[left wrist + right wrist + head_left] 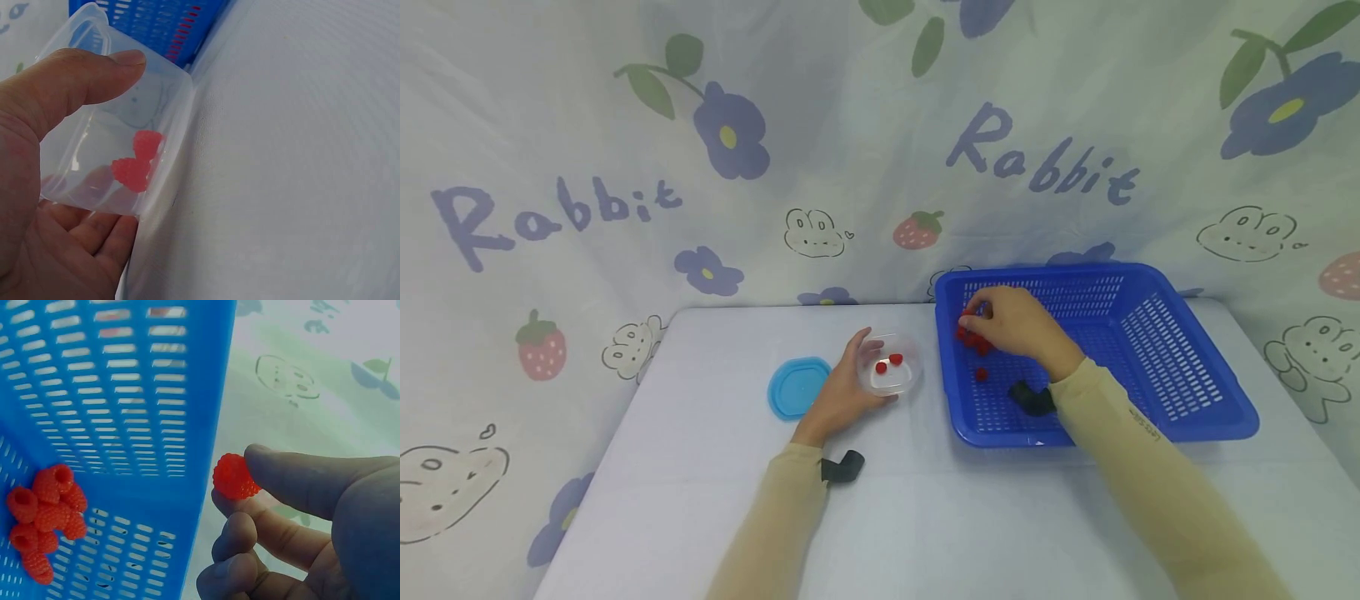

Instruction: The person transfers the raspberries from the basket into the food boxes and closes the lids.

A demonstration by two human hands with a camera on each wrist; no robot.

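My left hand (842,392) holds a clear plastic container (910,354) on the white table. Its thumb lies along the container's side in the left wrist view, the fingers on the other side. Two red raspberries (132,172) lie inside at the bottom. Over the left part of a blue basket (1176,354), my right hand (1018,323) pinches one raspberry (232,477) between thumb and index finger; its other fingers are curled. Below it in the basket lies a pile of raspberries (53,512), and a single raspberry (982,375) sits apart from the pile.
A light blue lid (799,389) lies flat on the table (700,450), left of the container. The basket has slotted walls and stands at the right, against a patterned curtain (827,125). Dark straps (844,467) show at both wrists.
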